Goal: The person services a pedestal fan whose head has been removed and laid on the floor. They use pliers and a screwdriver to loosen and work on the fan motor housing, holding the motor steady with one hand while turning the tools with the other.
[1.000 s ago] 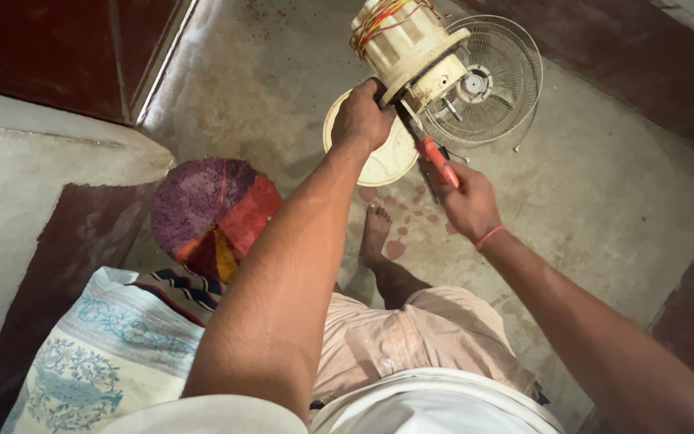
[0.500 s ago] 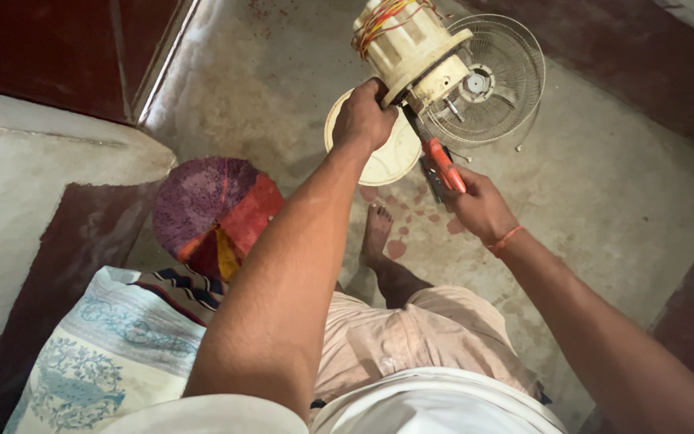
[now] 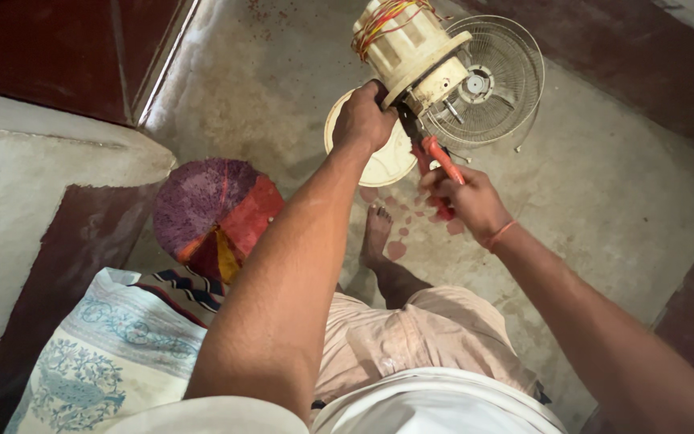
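Fan motor housing [image 3: 411, 52], cream plastic, wire-wound: probably heavy, rigid, wires delicate; left hand [image 3: 363, 120] closed around its lower edge. Right hand [image 3: 467, 197] closed around red-handled pliers [image 3: 435, 165].

Cream fan motor [image 3: 411, 48], red-handled pliers [image 3: 437, 161], purple/red round mat [image 3: 214, 213].

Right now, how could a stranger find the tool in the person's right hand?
Start at the wire fan guard on the concrete floor. Just left of it, the left hand steadies a cream motor housing. Below that, the right hand grips the pliers, the only red-handled thing there.
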Motion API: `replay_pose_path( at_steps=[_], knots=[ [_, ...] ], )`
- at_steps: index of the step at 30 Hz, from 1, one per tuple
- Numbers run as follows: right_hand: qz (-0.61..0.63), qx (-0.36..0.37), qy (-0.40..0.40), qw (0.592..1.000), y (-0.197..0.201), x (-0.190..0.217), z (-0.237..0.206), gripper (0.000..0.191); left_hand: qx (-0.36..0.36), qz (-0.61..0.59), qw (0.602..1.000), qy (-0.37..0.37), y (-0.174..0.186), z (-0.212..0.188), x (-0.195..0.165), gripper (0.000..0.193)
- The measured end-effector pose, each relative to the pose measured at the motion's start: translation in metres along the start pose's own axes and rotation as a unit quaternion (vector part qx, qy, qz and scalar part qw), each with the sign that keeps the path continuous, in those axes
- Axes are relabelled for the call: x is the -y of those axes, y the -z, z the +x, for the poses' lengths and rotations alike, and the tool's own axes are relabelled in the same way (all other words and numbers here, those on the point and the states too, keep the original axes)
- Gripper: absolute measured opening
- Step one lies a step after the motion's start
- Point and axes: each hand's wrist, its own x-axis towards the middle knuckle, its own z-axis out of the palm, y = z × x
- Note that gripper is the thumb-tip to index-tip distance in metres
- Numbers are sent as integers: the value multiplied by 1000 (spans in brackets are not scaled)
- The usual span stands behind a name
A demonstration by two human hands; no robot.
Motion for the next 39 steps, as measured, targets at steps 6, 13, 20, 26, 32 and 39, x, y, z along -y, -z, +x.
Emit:
replay_pose_path(
  at_steps=[6, 13, 20, 26, 32, 39],
  knots=[
    [234, 132, -167, 949, 14, 21, -4, 41, 2, -9, 1000, -11, -2, 3, 3, 31],
    [-86, 21, -9, 996, 14, -12, -5, 40, -5, -20, 1000, -10, -2, 1, 0, 31],
    [-172, -43, 26, 984, 16, -27, 0, 46, -1, -19, 1000, -17, 0, -3, 1, 29],
    [-191, -78, 83, 975, 8, -12, -10, 56, -10, -19, 999, -32, -1, -3, 4, 27],
    [-308, -112, 201, 923, 11, -13, -9, 56, -10, -9, 1000, -25, -1, -1, 5, 25],
    [-371, -139, 281, 874, 12, -22, 0, 46, -16, -10, 1000, -21, -1, -2, 5, 28]
  ],
)
